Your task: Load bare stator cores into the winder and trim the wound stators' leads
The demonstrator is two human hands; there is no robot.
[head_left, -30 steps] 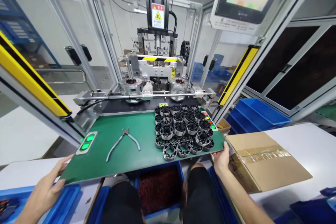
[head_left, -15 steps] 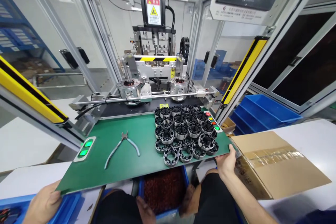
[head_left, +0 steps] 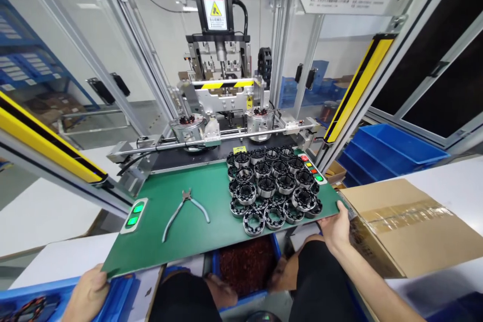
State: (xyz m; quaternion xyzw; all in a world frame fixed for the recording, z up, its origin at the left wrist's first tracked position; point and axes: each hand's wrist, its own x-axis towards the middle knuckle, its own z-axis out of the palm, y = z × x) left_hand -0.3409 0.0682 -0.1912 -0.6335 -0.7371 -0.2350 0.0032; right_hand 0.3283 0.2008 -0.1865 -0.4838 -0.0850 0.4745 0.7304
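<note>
My left hand is closed around the front left corner of a green tabletop. At the front right corner my right hand grips the same board, thumb on top and fingers underneath, partly hidden. Ring-shaped motor stator cores, black inside with silvery rims, are stacked on the right half of the board. To their left lie cutting pliers with pale blue handles spread apart.
Behind the board stands a machine with two round metal fixtures and a crossbar. Yellow sensor bars flank it. A cardboard box is on the right, a blue bin on the left. Below sits a blue crate of reddish-brown pieces.
The view has turned slightly, so the scene sits a little further right in the picture. Both hands stay on the board's corners; stators and pliers lie as before.
</note>
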